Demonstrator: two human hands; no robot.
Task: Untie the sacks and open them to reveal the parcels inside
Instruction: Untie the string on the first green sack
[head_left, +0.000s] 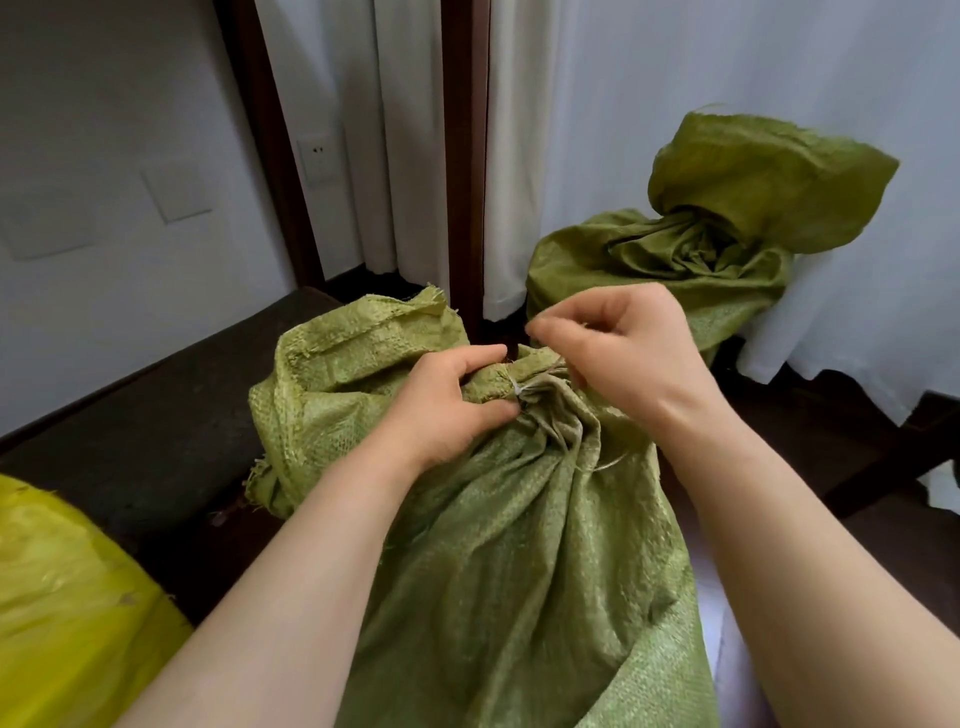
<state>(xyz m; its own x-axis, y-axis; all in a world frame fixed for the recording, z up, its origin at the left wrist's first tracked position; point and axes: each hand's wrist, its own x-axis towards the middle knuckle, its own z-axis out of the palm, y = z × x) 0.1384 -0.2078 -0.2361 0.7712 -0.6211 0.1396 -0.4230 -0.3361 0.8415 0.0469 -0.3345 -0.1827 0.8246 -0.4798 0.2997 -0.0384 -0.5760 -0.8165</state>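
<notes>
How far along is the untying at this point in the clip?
Done: nothing yet; no sack is open. In hand: the left hand grips the gathered neck of the near sack while the right hand pinches its pale string. Left: the far sack by the curtain, bunched shut, and the yellow sack, mouth out of view.

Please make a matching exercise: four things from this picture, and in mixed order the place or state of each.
Things: 1 left hand; 2 right hand; 3 far sack; 4 yellow sack.
States: a) beside the white curtain; b) grips the gathered neck of the near sack; c) lower left of the view; d) pinches the pale string.
Pairs: 1-b; 2-d; 3-a; 4-c.
</notes>
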